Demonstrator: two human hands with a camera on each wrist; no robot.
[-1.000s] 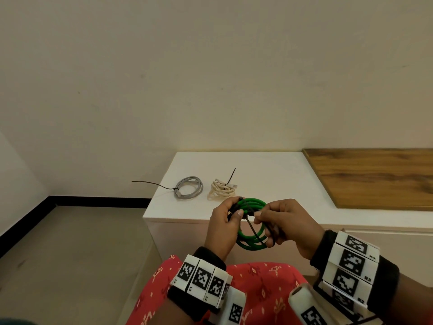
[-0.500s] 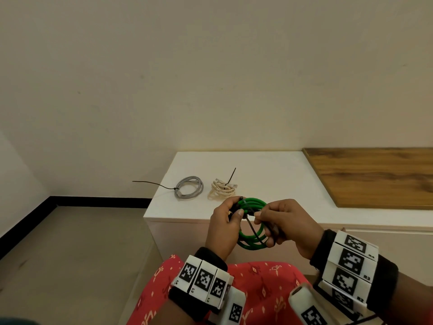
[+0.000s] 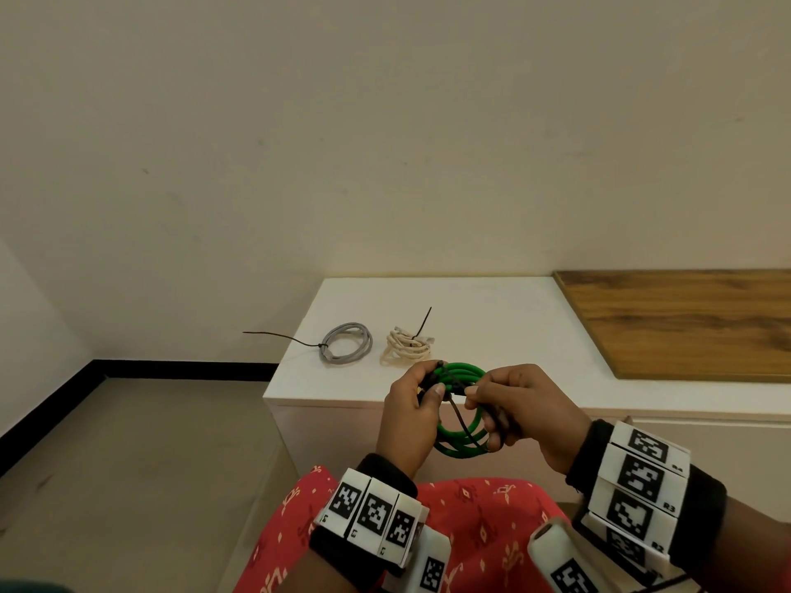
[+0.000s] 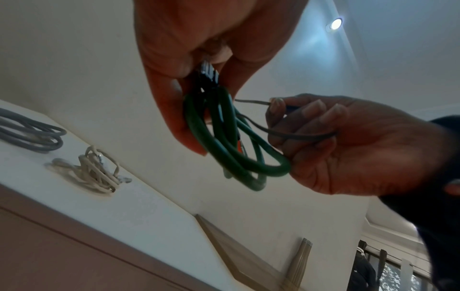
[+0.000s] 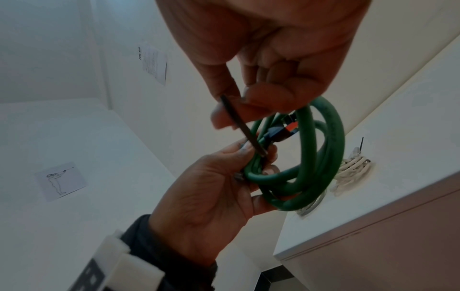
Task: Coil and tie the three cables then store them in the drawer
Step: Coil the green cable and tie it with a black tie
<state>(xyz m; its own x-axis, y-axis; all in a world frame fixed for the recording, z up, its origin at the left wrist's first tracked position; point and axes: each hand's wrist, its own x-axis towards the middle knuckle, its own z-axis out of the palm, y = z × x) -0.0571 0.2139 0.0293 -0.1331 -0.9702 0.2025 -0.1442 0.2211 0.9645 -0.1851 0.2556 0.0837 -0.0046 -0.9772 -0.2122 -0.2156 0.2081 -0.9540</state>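
Just off the near edge of the white cabinet top (image 3: 492, 318), the coiled, smooth green rubber-sheathed cable (image 3: 460, 438) is gripped at its bunched end by the left hand (image 3: 406, 421), while a thin black plastic tie (image 5: 242, 126) is pinched by the right hand (image 3: 526, 410). Little has changed from a second ago. Near the top's left edge, a tied grey round cable coil (image 3: 346, 348) and a tied cream cable bundle (image 3: 406, 346) lie side by side. Marker tags on the right wristband (image 3: 642, 494) read R2 to R4.
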